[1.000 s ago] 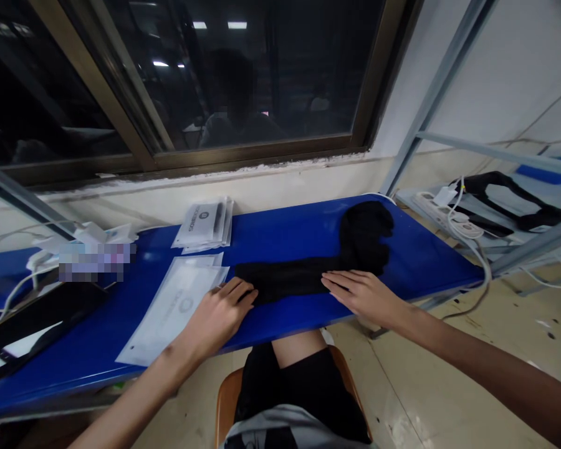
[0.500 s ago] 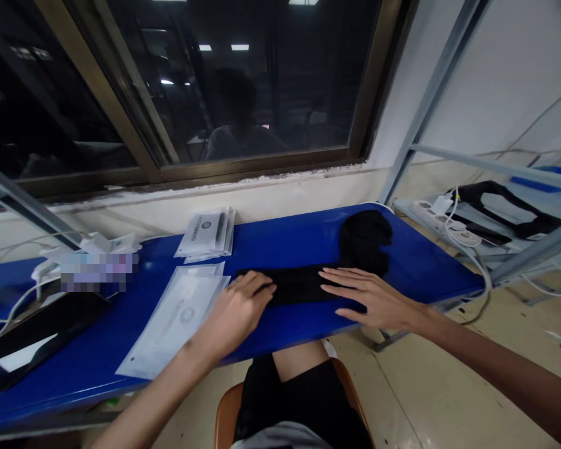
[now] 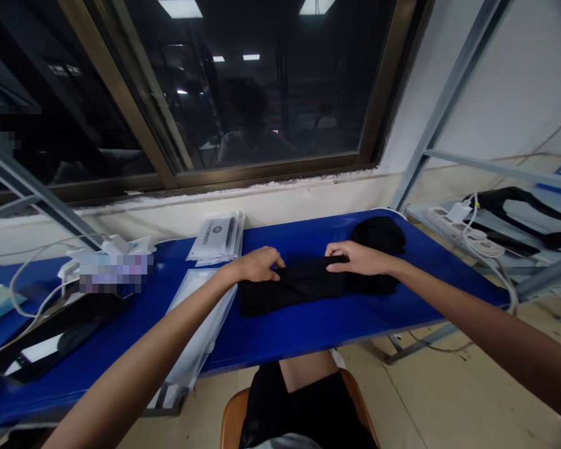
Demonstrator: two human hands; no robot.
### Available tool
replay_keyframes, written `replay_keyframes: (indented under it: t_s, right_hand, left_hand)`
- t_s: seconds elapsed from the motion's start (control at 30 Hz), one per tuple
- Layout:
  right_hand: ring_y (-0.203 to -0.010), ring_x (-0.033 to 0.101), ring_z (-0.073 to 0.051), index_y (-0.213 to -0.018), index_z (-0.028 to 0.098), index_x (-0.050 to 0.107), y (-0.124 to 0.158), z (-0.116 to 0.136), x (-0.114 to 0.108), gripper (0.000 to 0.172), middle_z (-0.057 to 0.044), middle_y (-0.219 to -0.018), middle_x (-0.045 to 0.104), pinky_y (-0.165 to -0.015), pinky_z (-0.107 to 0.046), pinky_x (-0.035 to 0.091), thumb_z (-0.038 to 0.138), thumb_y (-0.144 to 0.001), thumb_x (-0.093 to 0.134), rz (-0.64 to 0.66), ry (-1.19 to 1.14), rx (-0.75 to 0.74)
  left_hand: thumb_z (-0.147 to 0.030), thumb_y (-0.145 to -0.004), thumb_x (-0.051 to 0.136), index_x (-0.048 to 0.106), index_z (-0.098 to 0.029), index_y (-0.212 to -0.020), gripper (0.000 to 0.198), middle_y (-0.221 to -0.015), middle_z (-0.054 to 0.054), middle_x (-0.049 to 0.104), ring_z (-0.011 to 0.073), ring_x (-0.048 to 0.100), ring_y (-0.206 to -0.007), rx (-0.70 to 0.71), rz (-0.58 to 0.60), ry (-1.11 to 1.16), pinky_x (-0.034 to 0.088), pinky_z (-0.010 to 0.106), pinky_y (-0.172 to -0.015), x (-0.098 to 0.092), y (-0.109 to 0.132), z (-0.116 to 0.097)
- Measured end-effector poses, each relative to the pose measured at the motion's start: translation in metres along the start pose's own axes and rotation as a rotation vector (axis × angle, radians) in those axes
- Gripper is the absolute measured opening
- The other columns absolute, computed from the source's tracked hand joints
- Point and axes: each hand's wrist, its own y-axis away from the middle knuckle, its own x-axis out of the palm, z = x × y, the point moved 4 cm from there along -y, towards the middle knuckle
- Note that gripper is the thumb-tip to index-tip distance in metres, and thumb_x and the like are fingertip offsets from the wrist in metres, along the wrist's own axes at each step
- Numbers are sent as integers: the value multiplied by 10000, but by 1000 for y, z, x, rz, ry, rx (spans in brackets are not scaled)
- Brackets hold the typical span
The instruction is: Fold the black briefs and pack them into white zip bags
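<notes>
Currently, black cloth (image 3: 292,293) under two-handed handling; work judged partway.
Cloth lies as a flattish strip at the centre of the blue table (image 3: 262,340), held by its far edge at two points: the left hand (image 3: 260,264) at eleven o'clock, thumb and fingers drawn together on the edge; the right hand (image 3: 358,258) at one o'clock, fingers clamped on the fabric. A black bundle (image 3: 378,235) sits just beside it at two o'clock; whether both are one piece cannot be determined. Done: strip spread lengthwise. Judged outstanding: the strip is uneven, and the bundle is loosely bunched. Stacked printed packets (image 3: 214,237) stand at ten o'clock, translucent bags (image 3: 199,346) at eight; packet contents not verifiable.
</notes>
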Motion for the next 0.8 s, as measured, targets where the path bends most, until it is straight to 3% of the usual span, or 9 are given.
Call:
replay_keyframes:
  t_s: [0.1, 0.2, 0.27, 0.4, 0.47, 0.53, 0.63, 0.73, 0.8]
  right_hand:
    - [-692, 670, -223, -984, 184, 659, 11, 26, -21, 385, -30, -748, 712, -642, -332, 508, 551, -868, 677, -343, 12, 21]
    - [-902, 719, -274, -1004, 214, 727, 32, 62, -27, 238, -81, -977, 768, -837, -433, 554, 421, -937, 629, -633, 215, -192]
    - [-997, 711, -275, -1010, 252, 752, 47, 77, -10, 189, -74, -1062, 772, -936, -489, 534, 292, -964, 574, -573, 385, -371]
    - [-1189, 638, -312, -1095, 264, 752, 82, 69, 45, 206, -94, -1263, 714, -1006, -575, 487, 240, -938, 621, -205, 653, -507]
    - [-1271, 591, -312, -1140, 252, 736, 98, 57, 61, 222, -104, -1339, 672, -1016, -545, 501, 300, -934, 671, -146, 645, -465]
    - [-1254, 610, -266, -1150, 240, 722, 107, 49, 65, 206, -97, -1320, 682, -1006, -475, 527, 281, -970, 632, -224, 598, -397]
    - [-1215, 643, -256, -1203, 206, 700, 106, 43, 66, 245, -104, -1310, 693, -998, -459, 537, 226, -993, 575, -324, 649, -356]
    - [-1158, 682, -275, -1170, 179, 722, 94, 38, 71, 247, -105, -1274, 720, -949, -463, 562, 171, -980, 564, -271, 756, -384]
    - [-1095, 710, -258, -1091, 180, 746, 88, 35, 71, 257, -88, -1204, 752, -914, -446, 574, 114, -983, 522, -255, 774, -378]
  left_hand:
    - [-150, -827, 687, 759, -180, -1059, 245, -1164, 109, 713, 338, 660, -1096, -87, -208, -111, 494, 414, -918, -33, 11, -6]
    - [-138, -897, 583, 705, -171, -1120, 256, -1239, 108, 652, 285, 685, -983, -133, -499, -252, 515, 389, -854, -50, 26, -22]
    - [-88, -902, 535, 675, -168, -1130, 279, -1209, 103, 647, 246, 686, -939, -133, -578, -331, 533, 351, -793, -36, 38, -36]
    - [22, -858, 501, 667, -162, -1137, 373, -1124, 128, 674, 274, 647, -1037, -90, -346, -425, 559, 334, -699, 31, 63, -55]
    - [20, -869, 502, 686, -169, -1135, 374, -1136, 137, 685, 294, 621, -1093, -39, -278, -429, 571, 343, -681, 52, 76, -58]
    - [-3, -906, 485, 698, -173, -1147, 363, -1154, 136, 690, 297, 603, -1122, -2, -312, -402, 580, 352, -691, 53, 84, -56]
    - [-6, -919, 481, 679, -177, -1238, 413, -1233, 133, 675, 303, 564, -1202, 3, -376, -375, 587, 368, -752, 32, 78, -37]
    - [13, -870, 531, 684, -184, -1252, 456, -1333, 141, 638, 329, 524, -1287, -46, -322, -372, 580, 395, -838, 19, 61, -6]
    - [-7, -875, 530, 718, -179, -1179, 397, -1292, 145, 662, 320, 589, -1218, -79, -279, -352, 572, 400, -864, 18, 53, 14]
